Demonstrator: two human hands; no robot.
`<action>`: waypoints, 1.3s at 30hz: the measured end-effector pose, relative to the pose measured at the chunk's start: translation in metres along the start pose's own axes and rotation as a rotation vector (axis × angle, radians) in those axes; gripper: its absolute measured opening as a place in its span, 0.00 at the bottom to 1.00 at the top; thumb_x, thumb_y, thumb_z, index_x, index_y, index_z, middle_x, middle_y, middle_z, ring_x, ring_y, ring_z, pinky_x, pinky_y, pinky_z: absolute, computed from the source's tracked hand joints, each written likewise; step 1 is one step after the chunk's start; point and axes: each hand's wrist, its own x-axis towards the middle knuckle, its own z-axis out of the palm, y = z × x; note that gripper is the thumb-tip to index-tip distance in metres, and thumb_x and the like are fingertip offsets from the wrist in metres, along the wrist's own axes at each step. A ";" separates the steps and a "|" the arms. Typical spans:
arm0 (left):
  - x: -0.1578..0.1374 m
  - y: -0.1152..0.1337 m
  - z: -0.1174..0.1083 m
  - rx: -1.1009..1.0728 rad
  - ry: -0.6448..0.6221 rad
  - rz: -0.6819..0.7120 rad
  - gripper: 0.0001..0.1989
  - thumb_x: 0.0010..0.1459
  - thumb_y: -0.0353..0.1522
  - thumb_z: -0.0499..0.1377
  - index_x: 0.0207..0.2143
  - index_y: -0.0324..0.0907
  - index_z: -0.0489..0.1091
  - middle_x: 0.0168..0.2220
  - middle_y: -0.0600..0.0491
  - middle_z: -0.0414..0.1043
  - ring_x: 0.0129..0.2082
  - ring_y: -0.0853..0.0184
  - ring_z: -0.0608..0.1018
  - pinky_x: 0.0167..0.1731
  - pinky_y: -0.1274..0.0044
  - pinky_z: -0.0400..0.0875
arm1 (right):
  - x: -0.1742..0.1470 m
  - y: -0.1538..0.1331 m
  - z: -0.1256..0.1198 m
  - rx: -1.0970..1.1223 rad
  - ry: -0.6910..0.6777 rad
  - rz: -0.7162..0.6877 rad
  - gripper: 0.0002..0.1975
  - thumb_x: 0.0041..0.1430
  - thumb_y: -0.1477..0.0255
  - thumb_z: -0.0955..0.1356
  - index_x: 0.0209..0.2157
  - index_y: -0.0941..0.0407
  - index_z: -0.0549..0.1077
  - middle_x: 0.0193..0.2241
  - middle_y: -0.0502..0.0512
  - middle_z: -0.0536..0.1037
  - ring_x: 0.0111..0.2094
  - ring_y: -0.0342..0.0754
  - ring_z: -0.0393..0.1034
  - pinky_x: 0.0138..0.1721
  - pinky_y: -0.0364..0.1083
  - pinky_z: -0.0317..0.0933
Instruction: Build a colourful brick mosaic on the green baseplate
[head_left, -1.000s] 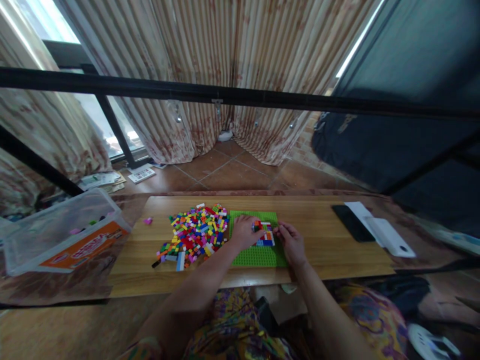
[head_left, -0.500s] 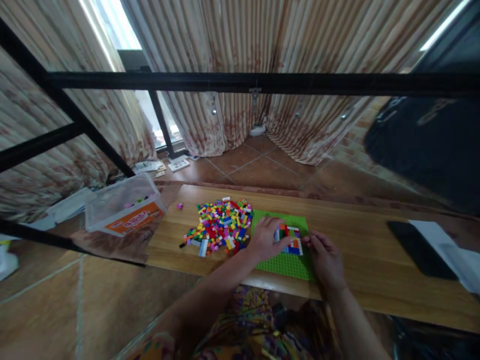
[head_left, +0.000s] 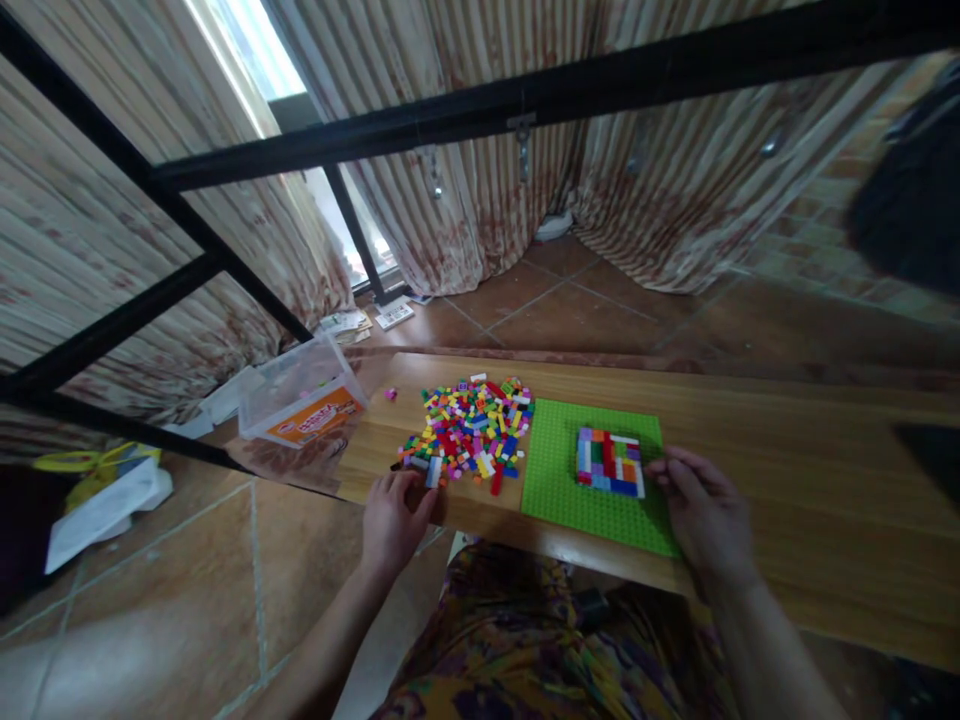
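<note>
My left hand (head_left: 397, 518) rests at the near edge of the table beside the brick pile (head_left: 472, 425). Its fingers are curved, with a gap between thumb and forefinger, close to a light-blue brick (head_left: 433, 472); I see nothing held in it. A green baseplate (head_left: 600, 525) lies right of the pile, bearing a roughly square build of bricks (head_left: 609, 462) in red, blue, white, orange and purple. At the plate's right edge, my right hand (head_left: 705, 510) has its thumb and fingertips pinched together near the build. Whatever may be between those fingertips is hidden.
The wooden table (head_left: 810, 480) carries it all, with a dark flat object (head_left: 930, 445) at its right. A clear plastic box (head_left: 300, 400) with an orange label stands off its left end. Black metal bars (head_left: 360, 140) cross in front of striped curtains.
My left hand has left the build and moved left to the near side of the brick pile, uncovering the build. My right hand stays pinched beside the plate. The view has shifted and tilted.
</note>
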 end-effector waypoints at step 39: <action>0.047 -0.012 0.008 -0.063 0.071 0.147 0.08 0.60 0.37 0.54 0.34 0.43 0.68 0.33 0.50 0.74 0.36 0.60 0.77 0.38 0.70 0.73 | 0.002 0.000 0.007 -0.039 -0.007 -0.023 0.13 0.48 0.63 0.75 0.36 0.52 0.78 0.27 0.49 0.78 0.29 0.41 0.70 0.33 0.41 0.64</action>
